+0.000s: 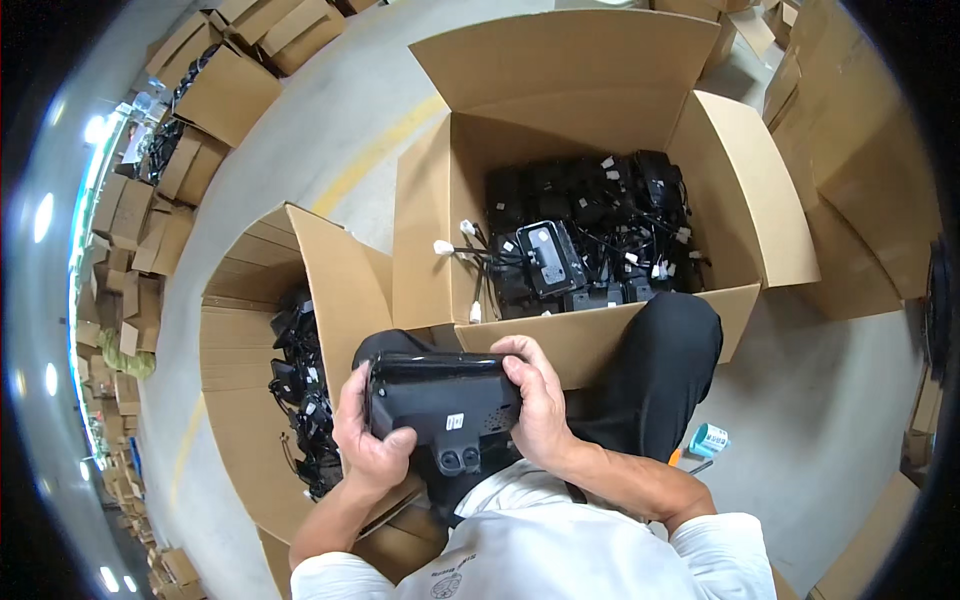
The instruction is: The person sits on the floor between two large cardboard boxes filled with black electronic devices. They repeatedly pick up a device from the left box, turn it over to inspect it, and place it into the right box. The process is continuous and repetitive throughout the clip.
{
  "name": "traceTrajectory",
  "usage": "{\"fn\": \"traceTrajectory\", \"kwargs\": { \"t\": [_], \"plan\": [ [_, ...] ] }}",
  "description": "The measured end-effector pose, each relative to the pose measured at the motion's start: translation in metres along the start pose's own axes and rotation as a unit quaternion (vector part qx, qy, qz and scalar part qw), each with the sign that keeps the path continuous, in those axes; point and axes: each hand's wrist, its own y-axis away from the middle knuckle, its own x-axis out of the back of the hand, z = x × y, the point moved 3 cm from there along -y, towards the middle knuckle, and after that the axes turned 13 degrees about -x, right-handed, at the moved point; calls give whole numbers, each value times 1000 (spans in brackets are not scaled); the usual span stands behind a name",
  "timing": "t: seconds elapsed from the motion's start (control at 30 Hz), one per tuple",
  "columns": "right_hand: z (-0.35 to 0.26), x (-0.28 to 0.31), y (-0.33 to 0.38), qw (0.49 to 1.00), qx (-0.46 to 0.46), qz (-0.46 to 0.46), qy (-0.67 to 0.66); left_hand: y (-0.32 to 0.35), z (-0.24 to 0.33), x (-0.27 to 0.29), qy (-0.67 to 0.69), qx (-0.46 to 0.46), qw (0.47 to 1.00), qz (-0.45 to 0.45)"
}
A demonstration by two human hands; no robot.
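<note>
a flat black plastic housing with rounded corners [445, 402] is held in front of the body, over the lap, by both hands. the left hand [368, 438] is wrapped round its left end, with the thumb laid on the near face and the fingers curled behind the far edge. the right hand [540, 400] is closed on the right end, its fingers folded over the top edge. both grips are closed on the housing. a small white label is seen on the near face, and a short black block with two round sockets projects from the lower edge, pointing toward the body.

just beyond the hands, a large open brown cardboard box [590, 150] stands on the grey concrete floor [830, 400], its flaps spread outward; it is filled with more black housings and black cables with white plugs [590, 235]. to the left, touching it, a second open cardboard box lined with corrugated sheet [240, 340] holds a further heap of black parts. a knee in black trousers [665, 350] is pressed against the front wall of the large box. a small teal and white roll [709, 439] lies on the floor to the right. stacked cardboard cartons are seen around the edges.
</note>
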Motion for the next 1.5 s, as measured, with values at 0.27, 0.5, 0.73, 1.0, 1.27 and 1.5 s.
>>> {"fn": "traceTrajectory", "kwargs": {
  "t": [0.27, 0.5, 0.73, 1.0, 1.27, 1.5],
  "plan": [
    [-26, 15, 13, 979, 22, -51, 198, -22, -2, -20, 136, 192, 972, -24],
    [-47, 10, 25, 966, 48, -62, 245, -24, 10, -18, 232, 267, 934, -48],
    [-146, -2, -12, 808, 232, -150, 520, -116, 40, -14, -4, 46, 983, -175],
    [-276, 31, -82, 962, 186, -138, 146, -220, 14, -133, 19, 187, 917, -352],
    [-211, 253, -180, 935, -216, 140, 245, -162, -90, -247, -306, -211, 838, -399],
    [-171, 287, -211, 889, -269, 122, 350, -107, -182, -271, -539, -141, 576, -598]
  ]
}}
